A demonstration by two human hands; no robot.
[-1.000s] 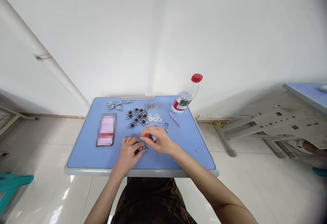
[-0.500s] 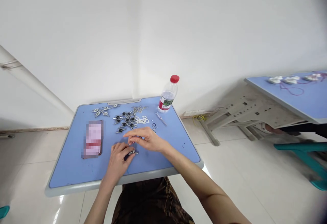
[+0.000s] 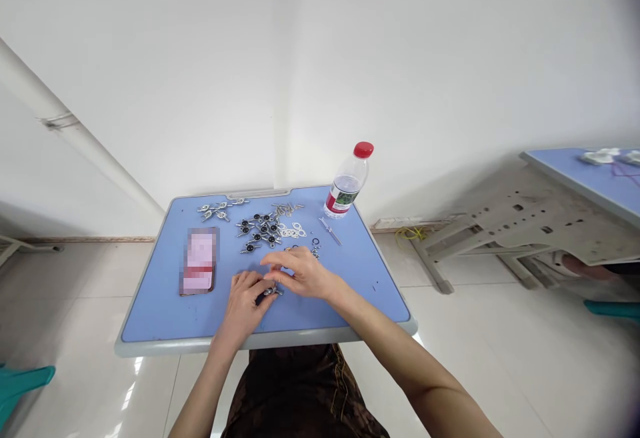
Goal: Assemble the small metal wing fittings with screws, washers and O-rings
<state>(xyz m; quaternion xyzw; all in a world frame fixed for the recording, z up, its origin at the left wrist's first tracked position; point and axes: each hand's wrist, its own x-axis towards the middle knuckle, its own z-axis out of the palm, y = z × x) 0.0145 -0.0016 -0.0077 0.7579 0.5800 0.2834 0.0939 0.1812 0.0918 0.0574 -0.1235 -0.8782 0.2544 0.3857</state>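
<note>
The left hand [image 3: 243, 306] sits near the bench's [image 3: 150, 318] front edge, its fingers [image 3: 255, 285] curled and clenched on a small metal part [image 3: 273, 291]. The part is a tiny silvery piece with a dark section, mostly hidden by the fingers, at about 6 o'clock from the bench's centre. The right hand [image 3: 303, 275] hovers just beyond it, fingers [image 3: 273, 260] bent and reaching toward the part; whether they grip anything, I cannot tell.

At 12 o'clock lies a cluster of four-armed metal pieces with black centres [image 3: 257, 230], with loose silver pieces [image 3: 215, 211] toward 11 o'clock. Flat white washers [image 3: 293, 230] and small rings [image 3: 315, 247] lie toward 1 o'clock, near a slim metal tool [image 3: 330, 231]. A pixelated rectangular object [image 3: 199, 261] lies at 9 o'clock, and a red-capped water bottle [image 3: 346, 188] stands at the far edge around 1 o'clock.
</note>
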